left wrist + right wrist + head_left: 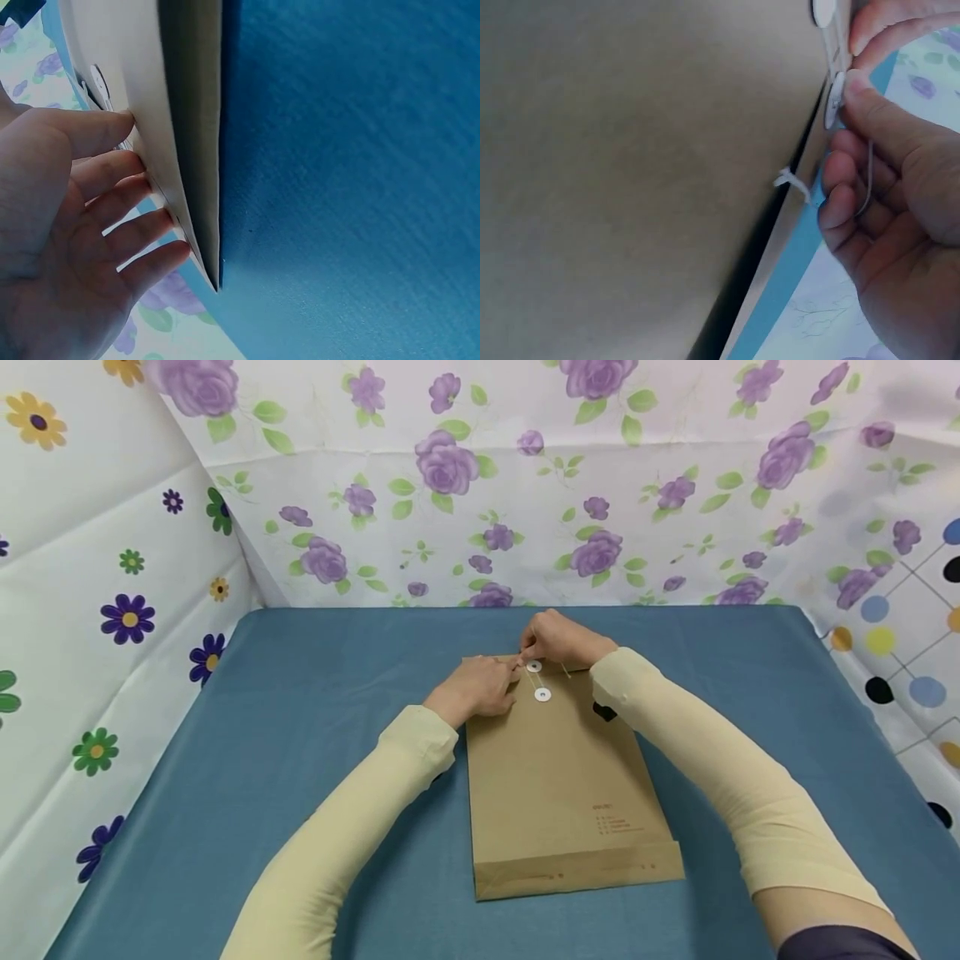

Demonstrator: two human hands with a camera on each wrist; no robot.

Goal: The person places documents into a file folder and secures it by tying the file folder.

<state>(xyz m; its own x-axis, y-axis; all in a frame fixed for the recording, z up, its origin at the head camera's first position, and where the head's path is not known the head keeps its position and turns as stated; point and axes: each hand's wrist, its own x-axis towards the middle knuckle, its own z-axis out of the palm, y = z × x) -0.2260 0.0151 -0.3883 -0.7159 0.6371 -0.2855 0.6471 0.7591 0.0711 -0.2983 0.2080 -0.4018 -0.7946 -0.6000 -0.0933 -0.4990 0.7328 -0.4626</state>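
Note:
A brown kraft document envelope (555, 768) lies on the table with its string-and-button end away from me. Near that far edge sit two white round buttons, a lower one (542, 694) and an upper one (534, 667), with string stretched between them. My left hand (478, 685) rests on the envelope's upper left corner; the left wrist view shows its fingers spread, fingertips touching the paper. By the upper button, my right hand (558, 637) pinches the thin white string (870, 176), which trails across its curled fingers. A knotted string end (786, 178) hangs over the envelope's edge.
A blue cloth (337, 677) covers the table under the envelope. Behind it hangs a white curtain with purple flowers (447, 462); patterned sheets also line the left and right sides. A folded strip (585, 870) forms the envelope's near end.

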